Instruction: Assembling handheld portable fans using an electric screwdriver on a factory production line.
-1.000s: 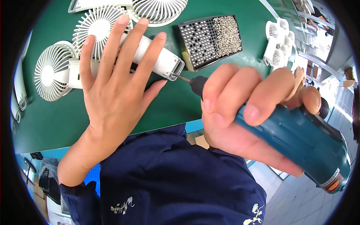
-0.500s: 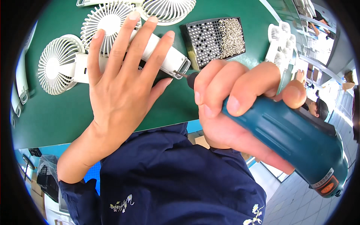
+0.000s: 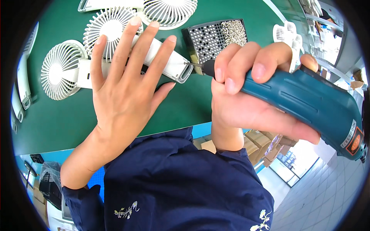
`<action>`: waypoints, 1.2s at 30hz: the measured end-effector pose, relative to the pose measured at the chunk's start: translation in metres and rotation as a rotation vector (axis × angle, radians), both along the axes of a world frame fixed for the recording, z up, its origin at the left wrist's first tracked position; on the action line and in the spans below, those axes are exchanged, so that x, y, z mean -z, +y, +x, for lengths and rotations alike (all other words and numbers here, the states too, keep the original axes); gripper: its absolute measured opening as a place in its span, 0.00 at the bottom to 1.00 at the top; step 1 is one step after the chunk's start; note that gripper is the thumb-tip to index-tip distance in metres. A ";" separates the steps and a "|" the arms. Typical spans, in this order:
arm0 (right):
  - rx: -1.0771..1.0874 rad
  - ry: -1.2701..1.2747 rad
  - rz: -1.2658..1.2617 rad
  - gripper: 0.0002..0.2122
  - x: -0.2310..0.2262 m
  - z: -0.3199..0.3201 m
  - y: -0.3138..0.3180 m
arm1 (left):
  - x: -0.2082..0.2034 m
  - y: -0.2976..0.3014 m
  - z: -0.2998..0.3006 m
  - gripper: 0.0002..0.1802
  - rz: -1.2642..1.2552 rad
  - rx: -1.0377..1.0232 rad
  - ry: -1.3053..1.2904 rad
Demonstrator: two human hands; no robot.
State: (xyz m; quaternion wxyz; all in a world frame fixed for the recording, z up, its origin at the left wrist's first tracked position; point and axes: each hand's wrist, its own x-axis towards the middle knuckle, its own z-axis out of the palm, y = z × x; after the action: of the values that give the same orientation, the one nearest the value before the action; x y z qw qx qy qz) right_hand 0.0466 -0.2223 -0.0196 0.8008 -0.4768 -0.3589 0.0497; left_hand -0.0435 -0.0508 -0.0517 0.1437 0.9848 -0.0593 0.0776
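Observation:
My left hand (image 3: 121,82) lies spread over a white handheld fan, its fingers flat across the handle (image 3: 175,68) and reaching toward the round slatted head (image 3: 103,34). A teal electric screwdriver (image 3: 304,100) is gripped in my right hand (image 3: 241,90), fingers wrapped round its front part. Its thin bit points left at the looped end of the fan handle; whether the tip touches a screw there I cannot make out. A second white fan (image 3: 56,73) sits left of my left hand, its handle partly under my fingers.
Beyond the screwdriver tip stands a black perforated tray (image 3: 202,42) with loose silvery screws (image 3: 234,32) at its right side. More white fans (image 3: 169,11) lie along the far edge, the left edge and the right side (image 3: 288,38) of the green table (image 3: 69,123).
My right hand has raised the screwdriver up the picture and turned it closer to level. Its bit has shifted along the end of the fan handle. My left hand stays on the fan.

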 end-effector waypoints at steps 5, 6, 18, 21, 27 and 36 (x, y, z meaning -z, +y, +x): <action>-0.004 -0.021 -0.016 0.45 0.001 0.002 0.001 | -0.001 0.001 0.000 0.39 0.010 0.001 0.005; -0.019 -0.033 -0.029 0.45 0.001 0.002 0.000 | 0.000 0.001 0.001 0.39 0.010 0.005 0.009; 0.002 -0.062 -0.034 0.46 0.005 0.000 0.004 | 0.000 0.002 -0.001 0.40 0.006 0.002 0.012; -0.168 -0.096 -0.022 0.46 0.010 0.013 -0.004 | -0.001 0.004 0.001 0.39 0.004 -0.002 0.024; 0.041 0.000 0.137 0.42 -0.016 -0.012 -0.023 | -0.012 0.011 0.008 0.28 -0.024 0.099 -0.032; 0.421 0.825 -0.638 0.12 0.007 -0.078 -0.018 | -0.027 0.030 0.039 0.28 -0.180 0.526 -0.112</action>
State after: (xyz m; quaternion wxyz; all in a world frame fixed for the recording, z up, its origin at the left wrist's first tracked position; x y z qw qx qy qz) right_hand -0.0316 -0.2405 -0.0267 0.6835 -0.6979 0.1196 0.1771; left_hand -0.0043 -0.0208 -0.0246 0.2422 0.9131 -0.3135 0.0969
